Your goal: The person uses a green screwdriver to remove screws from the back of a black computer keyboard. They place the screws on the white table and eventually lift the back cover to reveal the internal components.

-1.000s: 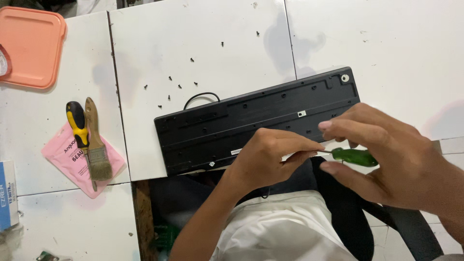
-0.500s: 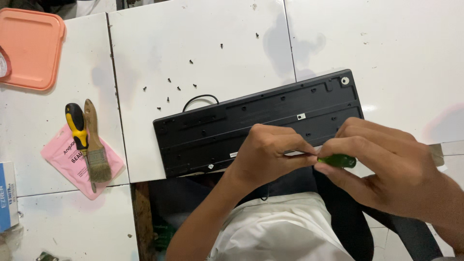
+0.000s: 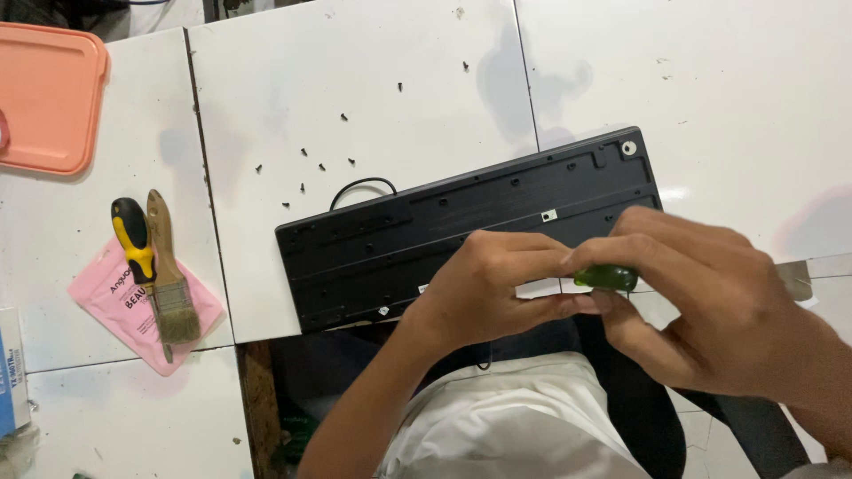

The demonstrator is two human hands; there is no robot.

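Right hand (image 3: 710, 302) is curled around a small green-handled tool (image 3: 607, 278), probably a screwdriver; the tip is hidden behind the fingers. Left hand (image 3: 497, 284) is closed narrow, its fingertips pinching at the tool's front end, right over a white label (image 3: 540, 287) on the black plastic keyboard (image 3: 461, 226). The keyboard lies back side up, slanted across the near edge of the white tiled table (image 3: 355, 71), its near long edge at or just past the table's lip, above the person's lap.

Risks, as a judgement:
- Both hands crowd one spot, so the tip position cannot be seen. A slip could gouge the plastic or jab a left fingertip.
- Downward force near the overhanging edge could tip or slide the keyboard toward the lap.
- Small dark loose screws (image 3: 306, 164) lie scattered on the tile just beyond the keyboard. A nudge of the case or its black cable loop (image 3: 362, 184) could send them off.

Well apart to the left: yellow-and-black screwdriver (image 3: 133, 235) and wooden-handled brush (image 3: 169, 275) resting on a pink flat pouch (image 3: 115, 306); orange plastic tray (image 3: 44, 93) at the far corner.
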